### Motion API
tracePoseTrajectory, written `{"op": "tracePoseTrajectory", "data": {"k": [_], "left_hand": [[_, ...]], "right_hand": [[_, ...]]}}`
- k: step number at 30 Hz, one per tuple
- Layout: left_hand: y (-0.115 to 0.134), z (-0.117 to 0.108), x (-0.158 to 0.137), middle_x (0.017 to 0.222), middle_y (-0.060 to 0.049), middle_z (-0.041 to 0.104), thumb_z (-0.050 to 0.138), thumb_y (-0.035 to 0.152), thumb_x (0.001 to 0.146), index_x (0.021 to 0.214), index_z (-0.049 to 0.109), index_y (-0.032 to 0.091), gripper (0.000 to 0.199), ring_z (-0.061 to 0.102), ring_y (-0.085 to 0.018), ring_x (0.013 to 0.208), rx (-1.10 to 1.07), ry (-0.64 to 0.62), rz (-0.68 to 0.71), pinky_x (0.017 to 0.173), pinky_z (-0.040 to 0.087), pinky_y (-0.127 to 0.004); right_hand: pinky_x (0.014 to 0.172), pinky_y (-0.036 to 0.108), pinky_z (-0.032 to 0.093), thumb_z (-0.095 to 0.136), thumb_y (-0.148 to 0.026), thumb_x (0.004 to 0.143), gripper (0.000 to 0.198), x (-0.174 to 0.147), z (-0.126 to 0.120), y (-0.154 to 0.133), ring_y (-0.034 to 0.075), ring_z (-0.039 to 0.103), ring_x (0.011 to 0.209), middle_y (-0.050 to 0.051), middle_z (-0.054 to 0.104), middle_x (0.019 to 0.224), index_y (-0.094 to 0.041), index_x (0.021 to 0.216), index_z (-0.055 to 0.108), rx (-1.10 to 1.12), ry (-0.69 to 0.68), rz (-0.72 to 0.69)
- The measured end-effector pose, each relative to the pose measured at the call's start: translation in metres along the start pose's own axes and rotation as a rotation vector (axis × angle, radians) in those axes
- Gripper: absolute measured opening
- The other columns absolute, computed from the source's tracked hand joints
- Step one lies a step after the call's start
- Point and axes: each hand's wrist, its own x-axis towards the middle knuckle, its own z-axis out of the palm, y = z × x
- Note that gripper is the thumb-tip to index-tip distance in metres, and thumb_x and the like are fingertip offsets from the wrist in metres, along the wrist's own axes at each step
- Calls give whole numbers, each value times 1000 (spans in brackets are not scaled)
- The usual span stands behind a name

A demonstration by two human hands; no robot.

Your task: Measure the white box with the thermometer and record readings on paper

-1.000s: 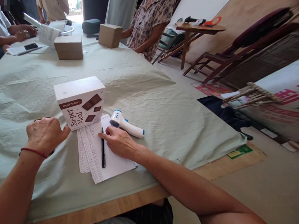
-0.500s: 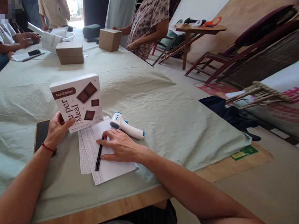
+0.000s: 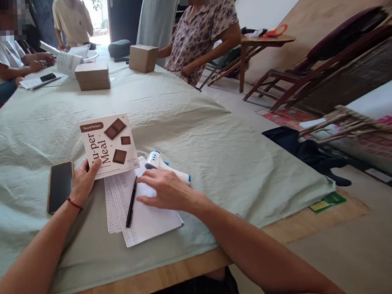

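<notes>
The left hand [image 3: 85,174] had it: a NutriMotion carton [image 3: 110,146], pinched at its lower near-left corner, thumb flat across the printed front, the other fingers mostly hidden round the side and back. Its front leaned back, and whether the bottom edge touched anything beneath could not be told. A stiff, smooth board box by the look of it, probably light enough for one hand, though its fill was anyone's guess; the face looked a touch slippery and the corners liable to dent, so a grip across both side edges would likely have been surer than that one corner.

Just left of the grip, a smartphone [image 3: 61,186] lay face up. To the right, below the carton, came the handwritten sheets [image 3: 154,222], fanned, with a black pen [image 3: 131,204] slanted on top. And over those, the right hand [image 3: 167,189], grasping nothing visible, fingers spread, fingertips near the pen; contact was impossible to call. Just beyond its knuckles sat an infrared thermometer [image 3: 153,159], partly covered. Farther out from the grip, across the pale tablecloth [image 3: 196,142], stood two brown cardboard boxes [image 3: 93,78], well apart from it.
</notes>
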Motion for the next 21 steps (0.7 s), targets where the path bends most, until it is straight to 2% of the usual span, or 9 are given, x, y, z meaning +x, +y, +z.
{"op": "tracePoseTrajectory", "data": {"k": [2, 4, 6, 7, 10, 13, 17, 21], "left_hand": [[3, 0, -1, 116, -10, 74, 67, 68, 77, 117, 69, 18, 64, 67, -31, 111, 8, 4, -14, 96, 52, -42], [6, 0, -2, 115, -11, 74, 71, 67, 73, 114, 69, 17, 64, 67, -32, 110, 23, 1, -24, 96, 52, -43], [8, 0, -2, 115, -12, 74, 74, 65, 70, 112, 68, 16, 65, 67, -32, 110, 29, 0, -27, 96, 52, -45], [9, 0, -3, 115, -12, 74, 75, 64, 69, 112, 67, 16, 65, 67, -33, 109, 26, 5, -29, 96, 52, -46], [11, 2, -4, 117, -13, 73, 77, 60, 68, 112, 63, 16, 64, 67, -33, 110, -7, 21, -29, 95, 54, -47], [13, 5, -7, 121, -16, 71, 78, 60, 66, 113, 59, 14, 68, 67, -33, 111, -45, 17, -23, 96, 54, -49], [19, 7, -10, 119, -15, 71, 80, 58, 64, 109, 56, 17, 65, 69, -32, 108, -42, -2, -21, 92, 57, -47], [24, 8, -10, 114, -13, 73, 82, 51, 61, 103, 54, 20, 60, 70, -32, 104, -8, 2, -44, 86, 59, -46]], "right_hand": [[77, 35, 47, 68, -32, 86, 22, 0, -7, 8, 25, 60, 93, 12, 67, 103, -18, 102, 65, -66, 67, 169], [76, 37, 47, 72, -30, 79, 34, -1, -12, 18, 30, 59, 100, 17, 64, 111, -15, 109, 62, -166, 70, 370], [75, 38, 47, 76, -31, 74, 49, -2, -16, 28, 33, 59, 102, 20, 63, 113, -13, 116, 59, -220, -31, 545], [74, 38, 47, 75, -32, 74, 49, -3, -17, 32, 34, 60, 102, 20, 63, 113, -13, 116, 58, -221, -96, 609], [72, 35, 44, 67, -30, 81, 28, -2, -20, 41, 31, 63, 99, 17, 66, 107, -16, 104, 61, -170, -261, 672], [69, 33, 42, 60, -25, 83, 13, 0, -22, 41, 28, 66, 89, 13, 69, 97, -17, 93, 63, -131, -273, 690], [64, 31, 41, 59, -27, 80, 18, 2, -24, 36, 25, 65, 78, 11, 70, 91, -19, 95, 66, -104, -75, 731], [71, 34, 46, 61, -32, 76, 32, 2, -25, 27, 25, 64, 83, 10, 70, 96, -19, 105, 64, 130, 293, 691]]}}
